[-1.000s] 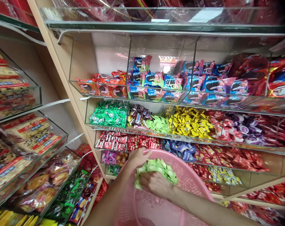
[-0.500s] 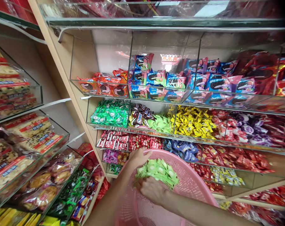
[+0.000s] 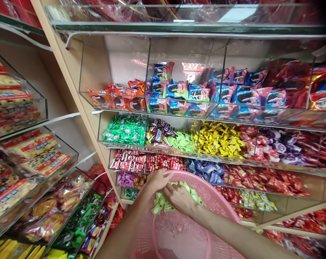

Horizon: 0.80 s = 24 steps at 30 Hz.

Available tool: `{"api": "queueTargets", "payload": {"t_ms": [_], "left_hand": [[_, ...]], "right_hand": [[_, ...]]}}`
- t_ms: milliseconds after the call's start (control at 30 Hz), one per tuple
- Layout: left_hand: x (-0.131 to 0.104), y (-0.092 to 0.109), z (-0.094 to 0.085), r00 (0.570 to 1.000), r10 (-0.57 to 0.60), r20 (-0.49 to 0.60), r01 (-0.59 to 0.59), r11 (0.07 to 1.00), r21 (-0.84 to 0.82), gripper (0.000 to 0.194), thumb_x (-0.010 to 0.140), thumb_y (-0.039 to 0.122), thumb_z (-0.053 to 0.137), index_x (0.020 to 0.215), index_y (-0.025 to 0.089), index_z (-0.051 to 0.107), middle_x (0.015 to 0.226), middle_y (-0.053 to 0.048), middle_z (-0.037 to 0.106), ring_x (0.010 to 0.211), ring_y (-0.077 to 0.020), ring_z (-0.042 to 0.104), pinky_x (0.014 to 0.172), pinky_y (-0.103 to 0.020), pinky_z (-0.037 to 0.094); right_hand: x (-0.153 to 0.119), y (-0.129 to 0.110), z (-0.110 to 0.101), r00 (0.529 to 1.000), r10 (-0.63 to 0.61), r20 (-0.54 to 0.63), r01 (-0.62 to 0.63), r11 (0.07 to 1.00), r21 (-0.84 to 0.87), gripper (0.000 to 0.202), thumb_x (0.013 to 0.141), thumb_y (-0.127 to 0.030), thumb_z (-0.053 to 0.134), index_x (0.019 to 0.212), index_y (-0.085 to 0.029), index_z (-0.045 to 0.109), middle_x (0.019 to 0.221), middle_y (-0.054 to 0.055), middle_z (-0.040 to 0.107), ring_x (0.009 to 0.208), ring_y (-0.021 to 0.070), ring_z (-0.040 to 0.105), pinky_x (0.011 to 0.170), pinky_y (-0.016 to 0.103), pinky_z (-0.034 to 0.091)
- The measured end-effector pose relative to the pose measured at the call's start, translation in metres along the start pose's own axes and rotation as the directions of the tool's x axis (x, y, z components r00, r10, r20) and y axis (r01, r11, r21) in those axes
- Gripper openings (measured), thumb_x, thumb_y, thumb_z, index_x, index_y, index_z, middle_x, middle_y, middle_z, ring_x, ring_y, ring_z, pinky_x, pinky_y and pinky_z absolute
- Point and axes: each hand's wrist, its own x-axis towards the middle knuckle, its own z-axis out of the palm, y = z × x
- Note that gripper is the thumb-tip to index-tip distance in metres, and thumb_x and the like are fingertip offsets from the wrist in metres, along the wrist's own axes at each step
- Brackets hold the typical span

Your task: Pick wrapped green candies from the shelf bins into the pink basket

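Note:
A pink plastic basket [image 3: 224,201] with a mesh wall is tilted against the front of the shelves. My left hand [image 3: 157,180] grips its far left rim, thumb lying along the edge. Inside, light-green wrapped candies [image 3: 160,205] lie heaped at the far side. My right hand [image 3: 179,197] reaches into that heap with its fingers curled down among the candies. The fingertips are hidden, so how many candies they hold does not show. Bare mesh shows in the near half of the basket.
Clear-fronted shelf bins stand ahead, with green candies [image 3: 123,130], Snickers bars [image 3: 159,133], more light-green candies [image 3: 183,141] and yellow candies [image 3: 219,139]. Blue cookie packs [image 3: 247,94] sit above. Bins of packaged pastries [image 3: 41,151] line the left side.
My right hand has moved up and away, from the near edge of the candy heap onto its middle. The heap looks spread and partly covered now. My left hand stays on the rim.

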Motion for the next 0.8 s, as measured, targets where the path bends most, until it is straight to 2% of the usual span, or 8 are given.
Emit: {"api": "queueTargets", "payload": {"t_ms": [100, 167, 300, 467, 567, 667, 800], "left_hand": [[0.001, -0.001, 0.001, 1.0, 0.003, -0.013, -0.002, 1.0, 0.016, 0.062, 0.08, 0.07, 0.028, 0.109, 0.027, 0.062, 0.103, -0.006, 0.07, 0.095, -0.0237, 0.065, 0.077, -0.029, 0.046], [0.002, -0.001, 0.002, 1.0, -0.002, -0.017, 0.002, 1.0, 0.017, 0.064, 0.08, 0.071, 0.027, 0.109, 0.027, 0.062, 0.103, -0.006, 0.07, 0.095, -0.0241, 0.065, 0.077, -0.03, 0.046], [0.003, -0.003, 0.004, 1.0, -0.015, -0.019, 0.015, 1.0, 0.007, 0.068, 0.078, 0.074, 0.028, 0.115, 0.027, 0.059, 0.109, -0.007, 0.068, 0.099, -0.0253, 0.063, 0.078, -0.031, 0.046], [0.004, -0.005, 0.003, 1.0, -0.025, -0.01, 0.025, 1.0, -0.002, 0.068, 0.079, 0.073, 0.028, 0.12, 0.027, 0.057, 0.112, -0.007, 0.067, 0.102, -0.025, 0.062, 0.081, -0.031, 0.045], [0.004, -0.005, 0.003, 1.0, -0.028, -0.008, 0.028, 1.0, -0.004, 0.067, 0.079, 0.073, 0.028, 0.118, 0.027, 0.058, 0.111, -0.007, 0.067, 0.101, -0.0242, 0.062, 0.081, -0.03, 0.045], [0.004, -0.004, 0.002, 1.0, -0.027, -0.005, 0.027, 1.0, 0.004, 0.066, 0.079, 0.073, 0.028, 0.113, 0.027, 0.06, 0.107, -0.006, 0.069, 0.098, -0.0234, 0.063, 0.078, -0.029, 0.045], [0.004, -0.002, 0.002, 1.0, -0.01, -0.007, 0.01, 1.0, 0.008, 0.062, 0.081, 0.071, 0.025, 0.107, 0.028, 0.062, 0.106, -0.005, 0.069, 0.096, -0.0231, 0.064, 0.077, -0.029, 0.045]], "right_hand": [[-0.002, -0.007, 0.003, 0.983, -0.161, -0.088, 0.164, 0.986, 0.022, 0.016, 0.088, -0.011, 0.047, 0.102, -0.014, 0.054, 0.091, 0.007, 0.061, 0.078, 0.0175, 0.058, 0.062, 0.03, 0.043], [0.0, -0.013, 0.009, 0.969, -0.21, -0.127, 0.215, 0.976, 0.029, 0.012, 0.089, -0.013, 0.048, 0.099, -0.016, 0.055, 0.094, 0.006, 0.06, 0.082, 0.0175, 0.057, 0.064, 0.03, 0.042], [0.006, -0.024, 0.024, 0.978, -0.131, -0.165, 0.138, 0.99, 0.03, 0.01, 0.085, -0.013, 0.056, 0.094, -0.015, 0.057, 0.095, 0.006, 0.06, 0.085, 0.02, 0.055, 0.062, 0.032, 0.041], [0.002, -0.026, 0.028, 0.965, -0.185, -0.186, 0.203, 0.976, 0.08, 0.004, 0.085, -0.015, 0.056, 0.088, -0.017, 0.057, 0.091, 0.003, 0.059, 0.081, 0.0176, 0.054, 0.062, 0.031, 0.038], [-0.001, -0.017, 0.019, 0.96, -0.2, -0.194, 0.231, 0.961, 0.154, 0.011, 0.089, -0.014, 0.049, 0.083, -0.017, 0.057, 0.083, 0.0, 0.059, 0.074, 0.0144, 0.052, 0.062, 0.03, 0.036], [-0.001, -0.002, 0.009, 0.971, -0.134, -0.198, 0.176, 0.962, 0.209, 0.017, 0.092, -0.016, 0.046, 0.079, -0.017, 0.057, 0.083, 0.0, 0.059, 0.073, 0.0134, 0.051, 0.063, 0.029, 0.035], [0.001, 0.013, 0.006, 0.966, -0.122, -0.227, 0.153, 0.98, 0.125, 0.015, 0.092, -0.018, 0.046, 0.084, -0.017, 0.058, 0.091, 0.002, 0.061, 0.085, 0.0162, 0.052, 0.067, 0.03, 0.034]]}}
